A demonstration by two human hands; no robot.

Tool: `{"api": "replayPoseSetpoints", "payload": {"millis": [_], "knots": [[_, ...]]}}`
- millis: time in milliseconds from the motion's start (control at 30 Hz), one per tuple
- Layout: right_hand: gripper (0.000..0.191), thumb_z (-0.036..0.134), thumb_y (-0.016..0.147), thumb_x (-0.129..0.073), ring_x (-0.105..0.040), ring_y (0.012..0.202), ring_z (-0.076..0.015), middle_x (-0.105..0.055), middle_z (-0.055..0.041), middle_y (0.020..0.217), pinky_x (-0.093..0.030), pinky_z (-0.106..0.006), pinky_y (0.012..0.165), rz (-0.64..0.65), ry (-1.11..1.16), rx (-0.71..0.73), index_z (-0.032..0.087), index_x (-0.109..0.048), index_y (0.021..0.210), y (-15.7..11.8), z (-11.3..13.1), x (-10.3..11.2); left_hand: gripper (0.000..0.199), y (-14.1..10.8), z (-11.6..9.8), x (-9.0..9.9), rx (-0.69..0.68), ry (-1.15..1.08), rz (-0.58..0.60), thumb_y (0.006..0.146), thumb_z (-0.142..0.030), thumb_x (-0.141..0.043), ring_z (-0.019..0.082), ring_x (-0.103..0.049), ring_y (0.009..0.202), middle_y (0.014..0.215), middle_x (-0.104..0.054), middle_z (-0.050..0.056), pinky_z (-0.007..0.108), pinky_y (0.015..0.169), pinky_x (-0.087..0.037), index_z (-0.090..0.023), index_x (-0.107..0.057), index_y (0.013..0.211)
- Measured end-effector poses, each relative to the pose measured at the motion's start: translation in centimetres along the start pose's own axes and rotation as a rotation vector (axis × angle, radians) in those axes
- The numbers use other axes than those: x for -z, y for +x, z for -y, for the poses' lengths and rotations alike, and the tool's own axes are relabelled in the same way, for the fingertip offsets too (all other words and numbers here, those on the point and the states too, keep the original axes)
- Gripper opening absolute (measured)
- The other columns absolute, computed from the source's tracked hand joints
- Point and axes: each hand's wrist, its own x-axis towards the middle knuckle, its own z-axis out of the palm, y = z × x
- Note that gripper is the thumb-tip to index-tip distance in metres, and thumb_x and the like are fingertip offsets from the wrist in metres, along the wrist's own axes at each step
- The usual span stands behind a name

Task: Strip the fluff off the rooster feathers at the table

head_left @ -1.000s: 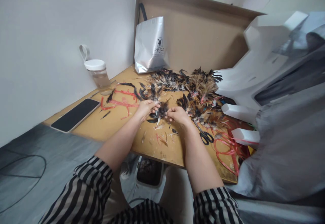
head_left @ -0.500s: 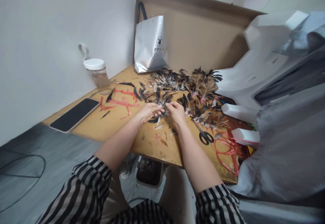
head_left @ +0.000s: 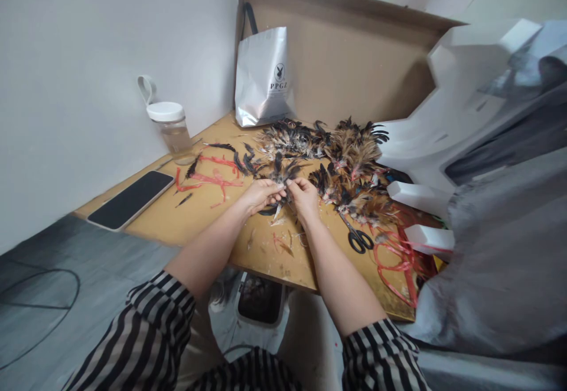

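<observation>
Over the middle of the brown table (head_left: 177,228), my left hand (head_left: 264,195) pinches the base of a small bunch of dark feathers (head_left: 283,169). My right hand (head_left: 303,197) is closed on the same bunch from the right, its fingertips close to those of the left. The feather tips fan out upward beyond the fingers, and pale quill ends hang below. Just behind and to the right lie heaps of brown and black feathers (head_left: 354,149). Whether a thread is between the fingertips is too small to tell.
Black-handled scissors (head_left: 359,241) and red plastic strips (head_left: 401,267) lie at the right. Leftward are more red strips, a phone (head_left: 132,200) and a lidded bottle (head_left: 172,134). A silver bag (head_left: 263,78) stands at the back; white foam (head_left: 423,199) borders the right side.
My right hand has shifted slightly left, closer to my left hand. The left hand stays nearly where it was, with the feathers still between the two.
</observation>
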Motion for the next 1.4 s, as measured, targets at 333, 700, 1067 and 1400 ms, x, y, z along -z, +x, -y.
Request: {"api": "replayPoseSetpoints", "payload": {"millis": [333, 700, 1067, 1400], "knots": [[0.028, 0.043, 0.063, -0.056, -0.034, 0.049, -0.0073, -0.042, 0.0047, 0.05, -0.028, -0.019, 0.047, -0.007, -0.081, -0.005, 0.017, -0.047, 0.056, 0.3, -0.6, 0.3, 0.026, -0.2, -0.2, -0.3, -0.001, 0.081, -0.014, 0.061, -0.032, -0.067, 0.003, -0.048, 0.044, 0.055, -0.059, 0.003, 0.014, 0.043, -0.037, -0.008, -0.061, 0.064], [0.029, 0.044, 0.06, -0.059, -0.035, 0.046, -0.007, -0.042, 0.0053, 0.047, -0.028, -0.02, 0.046, 0.022, -0.011, -0.056, 0.017, -0.048, 0.059, 0.1, -0.1, 0.1, 0.025, -0.3, -0.3, -0.3, -0.041, 0.144, -0.043, 0.063, -0.033, -0.065, 0.004, -0.045, 0.041, 0.048, -0.054, 0.001, 0.016, 0.041, -0.034, -0.009, -0.059, 0.062], [0.025, 0.037, 0.058, -0.06, -0.03, 0.041, -0.0053, -0.042, 0.0047, 0.043, -0.024, -0.02, 0.042, 0.484, -0.543, -0.105, 0.013, -0.056, 0.051, 0.0, -0.5, 2.5, 0.024, 0.3, -0.3, 0.5, -0.108, 0.047, -0.163, 0.064, -0.032, -0.065, 0.004, -0.045, 0.042, 0.051, -0.056, 0.002, 0.015, 0.04, -0.035, -0.009, -0.059, 0.062], [0.017, 0.03, 0.056, -0.059, -0.036, 0.041, -0.0068, -0.045, 0.0035, 0.042, -0.024, -0.02, 0.041, 0.39, -0.694, -0.042, 0.015, -0.056, 0.049, -0.1, -1.2, 1.4, 0.023, 0.3, -0.2, 0.5, -0.104, 0.012, -0.16, 0.063, -0.031, -0.066, 0.004, -0.046, 0.042, 0.054, -0.058, 0.003, 0.016, 0.041, -0.035, -0.009, -0.059, 0.063]]}}
